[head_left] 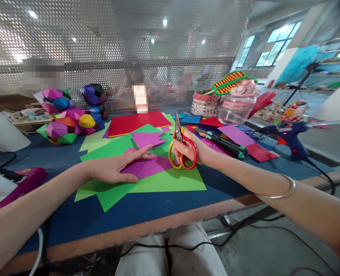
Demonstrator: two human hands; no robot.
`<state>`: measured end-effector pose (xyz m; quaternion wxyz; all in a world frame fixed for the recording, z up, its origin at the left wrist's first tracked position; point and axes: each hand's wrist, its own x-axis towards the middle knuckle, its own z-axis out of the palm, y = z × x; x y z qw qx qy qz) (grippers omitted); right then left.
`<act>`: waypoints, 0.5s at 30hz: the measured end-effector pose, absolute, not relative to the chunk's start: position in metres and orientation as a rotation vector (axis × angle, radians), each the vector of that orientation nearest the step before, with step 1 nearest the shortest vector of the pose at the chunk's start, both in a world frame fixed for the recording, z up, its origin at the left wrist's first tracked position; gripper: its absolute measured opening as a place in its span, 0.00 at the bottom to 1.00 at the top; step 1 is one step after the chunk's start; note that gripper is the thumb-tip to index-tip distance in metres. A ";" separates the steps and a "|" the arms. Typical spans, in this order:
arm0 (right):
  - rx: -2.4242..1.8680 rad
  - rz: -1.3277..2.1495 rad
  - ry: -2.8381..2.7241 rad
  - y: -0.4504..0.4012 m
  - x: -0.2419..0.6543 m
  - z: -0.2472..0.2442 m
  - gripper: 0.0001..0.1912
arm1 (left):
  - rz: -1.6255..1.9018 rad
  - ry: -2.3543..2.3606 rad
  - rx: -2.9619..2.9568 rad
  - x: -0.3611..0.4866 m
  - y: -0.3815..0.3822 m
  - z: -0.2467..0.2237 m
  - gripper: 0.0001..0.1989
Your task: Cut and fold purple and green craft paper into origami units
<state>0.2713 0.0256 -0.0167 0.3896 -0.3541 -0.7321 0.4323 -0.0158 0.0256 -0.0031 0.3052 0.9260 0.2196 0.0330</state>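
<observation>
My left hand [122, 166] lies with its fingers spread over a purple sheet [155, 165] and green paper [115, 195]. Just beyond its fingertips is a purple paper piece with a jagged edge [147, 139]. My right hand [187, 147] is wrapped round scissors [190, 159] with one red and one yellow handle; their blades point up and away. Light green paper [181, 183] sticks out under the purple sheet. Red sheets [138, 123] lie behind the green ones.
Faceted paper balls [61, 131] stand at the back left. To the right are a black-and-green cutter [224, 143], coloured paper scraps, a clear pink bottle [237, 105], a basket [206, 104] and a blue glue gun [293, 138]. A magenta device [28, 184] sits at the left.
</observation>
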 end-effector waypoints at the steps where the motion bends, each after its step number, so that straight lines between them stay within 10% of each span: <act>1: -0.905 1.089 -1.861 0.027 0.275 -0.017 0.12 | 0.090 0.578 2.454 -0.016 0.026 -0.003 0.45; 15: -0.842 0.926 -1.580 0.012 0.287 -0.004 0.13 | 0.075 0.584 2.466 -0.019 0.027 -0.005 0.46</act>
